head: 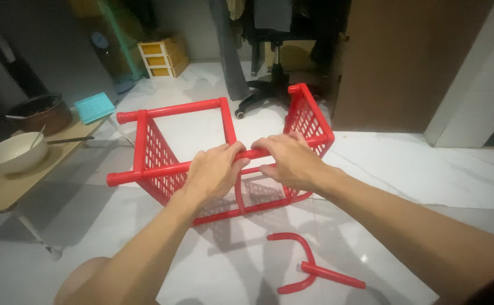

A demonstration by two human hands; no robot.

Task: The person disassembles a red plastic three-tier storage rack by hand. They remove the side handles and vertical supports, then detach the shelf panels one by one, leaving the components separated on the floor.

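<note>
Hands: both are at the centre of the view, closed side by side on one red tube of the red plastic rack (156, 152).
Left hand (216, 169): its fingers curl over the near top tube, and the thumb is under it; it grips the tube firmly.
Right hand (292, 161): it is just beside the left one, at 3 o'clock of it, and it is also closed on the same tube, near the right perforated panel.
Rack: it lies on its side on the white marble floor (405, 169); two perforated shelves stand upright at 9 and 2 o'clock of the hands, joined by red tubes.
Loose parts: a curved red tube (298, 243) and a straight red tube (333, 275) lie on the floor at 5 o'clock of the hands, touching each other.
Desk (4, 189): a low wooden one at 9 o'clock, carrying a cream bowl (12, 152) with a spoon and a dark pot (40, 113).
Far side: a small yellow drawer unit (162, 56) at 11 o'clock, an office chair base (269, 87) at 12 o'clock.
</note>
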